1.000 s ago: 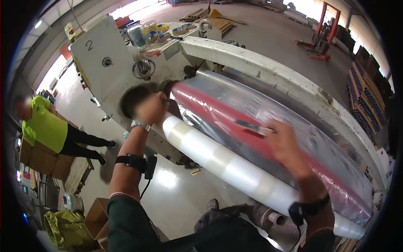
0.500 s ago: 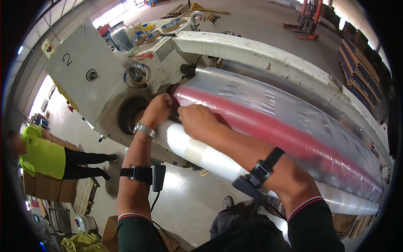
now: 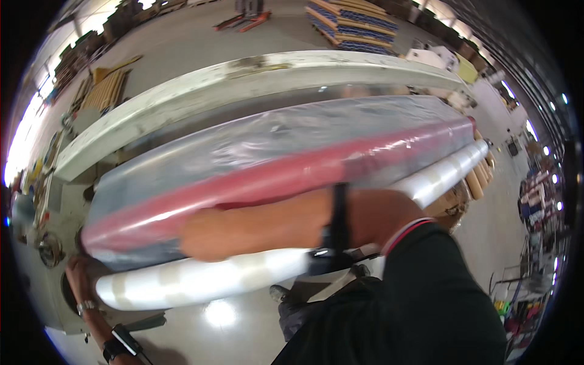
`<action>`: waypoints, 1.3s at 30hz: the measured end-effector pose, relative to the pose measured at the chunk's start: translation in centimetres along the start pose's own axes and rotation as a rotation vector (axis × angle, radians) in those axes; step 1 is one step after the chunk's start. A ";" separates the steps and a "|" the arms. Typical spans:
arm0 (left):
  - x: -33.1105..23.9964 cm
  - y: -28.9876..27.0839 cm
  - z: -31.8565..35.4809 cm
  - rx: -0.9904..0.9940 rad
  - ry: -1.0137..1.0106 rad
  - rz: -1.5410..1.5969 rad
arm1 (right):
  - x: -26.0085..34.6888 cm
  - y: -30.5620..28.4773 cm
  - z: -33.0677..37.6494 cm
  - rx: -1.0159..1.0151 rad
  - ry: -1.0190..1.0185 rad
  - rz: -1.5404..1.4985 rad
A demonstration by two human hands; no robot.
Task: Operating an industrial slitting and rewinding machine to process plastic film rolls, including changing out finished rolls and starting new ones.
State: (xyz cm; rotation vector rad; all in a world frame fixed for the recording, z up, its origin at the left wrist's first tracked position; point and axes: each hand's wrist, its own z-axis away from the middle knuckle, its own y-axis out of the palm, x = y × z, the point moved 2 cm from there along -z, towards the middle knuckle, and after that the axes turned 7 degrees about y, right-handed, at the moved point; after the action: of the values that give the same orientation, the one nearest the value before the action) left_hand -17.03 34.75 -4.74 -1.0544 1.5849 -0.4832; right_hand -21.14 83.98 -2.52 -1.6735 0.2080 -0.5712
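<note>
A red roll [image 3: 292,173] lies along the machine, with clear plastic film [image 3: 213,146] spread over and behind it. In front of it rests a long white wrapped roll [image 3: 188,280] with tan bands. My right hand [image 3: 204,236] is over the near side of the red roll, above the white one; motion smears it and its fingers cannot be made out. At the left end of the rolls, my left hand [image 3: 78,278] is beside the machine's side frame, close to the white roll's end. Its fingers are too small and blurred to read.
A pale machine beam [image 3: 255,73] runs behind the film. Farther back are a stack of cardboard tubes [image 3: 353,24] and an orange pallet lifter [image 3: 243,21]. A coil of clear tape [image 3: 50,249] hangs at the left. More brown tubes [image 3: 477,179] lie beyond the white roll's right end.
My view has swung right along the rolls. My hands, close together at the left end before, are now apart: the right has moved rightward along the red roll, while the left stays near the end.
</note>
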 end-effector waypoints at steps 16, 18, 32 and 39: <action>-44.6 26.0 18.6 -0.356 -0.079 0.226 | -27.4 -17.5 64.4 0.475 0.482 0.459; -43.8 26.9 17.2 -0.144 -0.001 -0.028 | -29.8 -18.8 69.9 0.514 0.535 0.535; -40.2 25.8 19.0 -0.252 -0.025 0.300 | -42.5 -29.2 97.6 0.418 1.292 0.967; -49.7 29.3 18.9 -0.438 -0.005 0.195 | -32.1 -26.7 66.9 -0.550 1.054 -0.333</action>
State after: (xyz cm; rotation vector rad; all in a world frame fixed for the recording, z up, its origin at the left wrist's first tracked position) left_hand -11.21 95.16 -5.03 -1.2031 1.8140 0.0038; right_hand -21.52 161.88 9.57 -1.7750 0.9164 -1.7488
